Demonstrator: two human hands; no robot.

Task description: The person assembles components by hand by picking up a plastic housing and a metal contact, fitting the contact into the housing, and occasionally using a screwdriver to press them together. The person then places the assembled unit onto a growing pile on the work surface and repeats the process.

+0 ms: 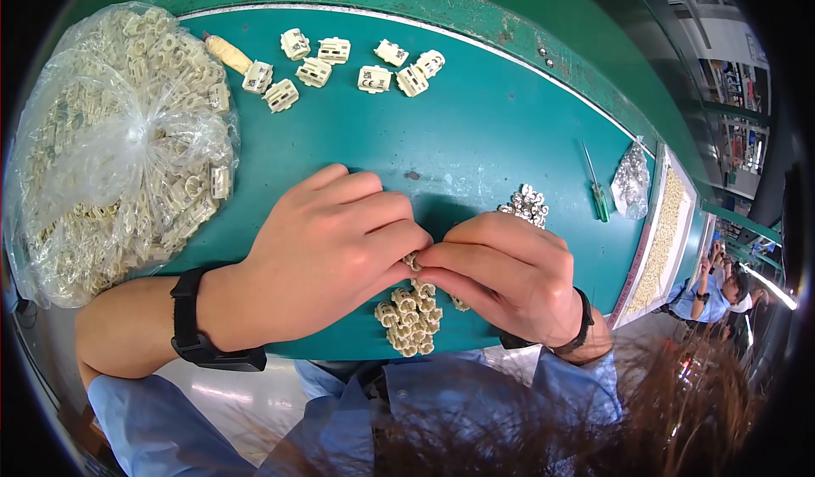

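The table (475, 129) has a green top, with some dark marks. To the left of the left hand (340, 235) lies a big clear bag (127, 137), full of cream parts. Beyond both hands are scattered several cream housings (373, 79), and near them a tan tapered object (227, 53). Just beyond the right hand (509, 265) there is a heap of silvery pieces (528, 206). Farther to its right lie a green-handled screwdriver (601, 201) and a small clear bag (631, 182). A cluster of small cream pieces (409, 324) lies on the body side of the hands.
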